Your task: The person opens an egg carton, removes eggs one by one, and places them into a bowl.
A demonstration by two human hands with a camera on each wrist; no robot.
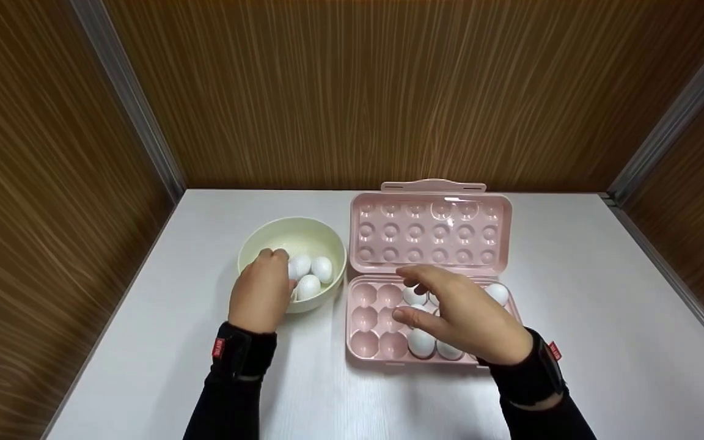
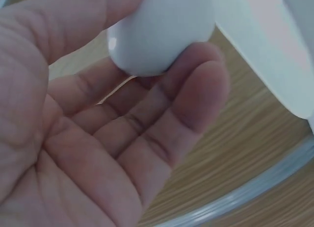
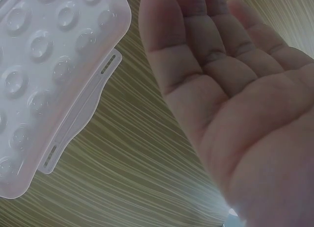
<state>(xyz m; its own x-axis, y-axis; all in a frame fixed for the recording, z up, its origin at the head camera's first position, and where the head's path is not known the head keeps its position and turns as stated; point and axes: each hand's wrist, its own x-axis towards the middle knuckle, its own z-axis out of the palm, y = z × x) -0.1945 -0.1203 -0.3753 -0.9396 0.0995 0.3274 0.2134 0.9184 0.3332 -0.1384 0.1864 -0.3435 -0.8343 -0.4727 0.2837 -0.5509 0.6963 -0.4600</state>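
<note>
An egg [image 2: 159,33] is pinched by the left hand [image 1: 260,292] inside the bowl [image 1: 278,235].
The right hand [image 1: 468,318] is held spread, empty, over the pink egg tray [image 1: 367,342].

Both arms are covered in black long sleeves that run down to the wrists. A black strap wraps each wrist over the sleeve, and each strap carries a small red tag with pale markings too small to read. The left hand [image 1: 260,292] and the right hand [image 1: 468,318] are bare, with no gloves or rings showing.
</note>
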